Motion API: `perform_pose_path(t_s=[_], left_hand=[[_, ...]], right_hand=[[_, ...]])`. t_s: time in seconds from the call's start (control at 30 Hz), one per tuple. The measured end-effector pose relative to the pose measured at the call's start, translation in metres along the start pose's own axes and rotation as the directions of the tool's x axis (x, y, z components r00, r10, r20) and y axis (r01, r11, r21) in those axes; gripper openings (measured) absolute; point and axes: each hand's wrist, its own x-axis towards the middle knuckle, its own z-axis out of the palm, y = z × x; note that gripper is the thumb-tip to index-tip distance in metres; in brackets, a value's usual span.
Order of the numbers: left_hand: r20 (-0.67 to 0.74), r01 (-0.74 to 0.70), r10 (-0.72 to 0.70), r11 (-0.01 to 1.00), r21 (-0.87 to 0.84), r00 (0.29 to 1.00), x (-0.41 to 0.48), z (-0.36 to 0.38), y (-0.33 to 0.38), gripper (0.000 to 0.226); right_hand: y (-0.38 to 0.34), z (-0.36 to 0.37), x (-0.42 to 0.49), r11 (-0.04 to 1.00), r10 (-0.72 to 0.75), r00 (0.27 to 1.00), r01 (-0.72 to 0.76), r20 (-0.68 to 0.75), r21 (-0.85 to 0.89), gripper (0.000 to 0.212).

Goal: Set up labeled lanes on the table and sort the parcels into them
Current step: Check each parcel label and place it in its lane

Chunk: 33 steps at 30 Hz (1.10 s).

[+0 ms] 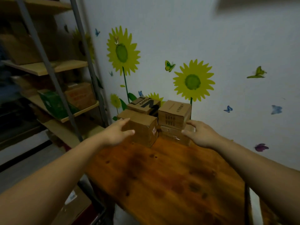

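Here, from the head view, four cardboard parcels sit bunched at the far end of the tabletop (pixel 170 176), hard against the wall (pixel 227 38). The left hand (pixel 116 132) is spread open, fingers reaching along the near-left box (pixel 142 127) and apparently just touching its left side, though contact is hard to confirm. The right hand (pixel 199 133) is also open, held just beside the low, tape-covered flat box (pixel 172 133), gripping nothing. A taller box (pixel 174 114) rests on that flat one, and a printed box (pixel 144 105) stands behind the near-left box.

No lane labels show anywhere on the wood, so sorting looks barely begun.

The main risk, as I judge it, lies with the stacked pair: pulling the flat box from one side could tip the taller one off. Squeezing the whole cluster between two open palms could let a middle parcel slip out. The left table edge is near the left box, and a sideways drag might send it toward the shelf (pixel 65 67) or the floor.
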Motion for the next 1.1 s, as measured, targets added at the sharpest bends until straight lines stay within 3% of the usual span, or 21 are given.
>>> perform_pose_path(t_s=[0.2,0.43,0.8,0.93,1.1], left_hand=[[0.023,-0.013,0.013,0.999,0.03,1.0,0.104,-0.012,0.005,0.066],[0.15,-0.104,0.099,0.994,0.027,0.984,0.211,0.0,0.025,0.068],[0.358,-0.156,0.163,0.987,-0.05,0.919,0.353,0.056,0.052,0.067],[0.389,-0.08,0.126,0.988,-0.133,0.912,0.391,0.072,0.046,0.074],[0.494,0.073,0.09,0.951,-0.3,0.865,0.41,0.087,0.041,0.058]], right_hand=[[0.005,0.006,0.087,0.998,0.023,1.0,-0.022,-0.018,0.057,0.055],[0.025,0.019,0.145,0.973,0.204,0.979,-0.205,0.018,0.11,0.067],[0.038,0.041,0.21,0.88,0.447,0.894,-0.445,0.026,0.167,0.052],[0.043,0.057,0.235,0.791,0.537,0.843,-0.513,0.024,0.333,0.051],[0.045,0.074,0.256,0.696,0.591,0.807,-0.51,0.0,0.506,0.046]])
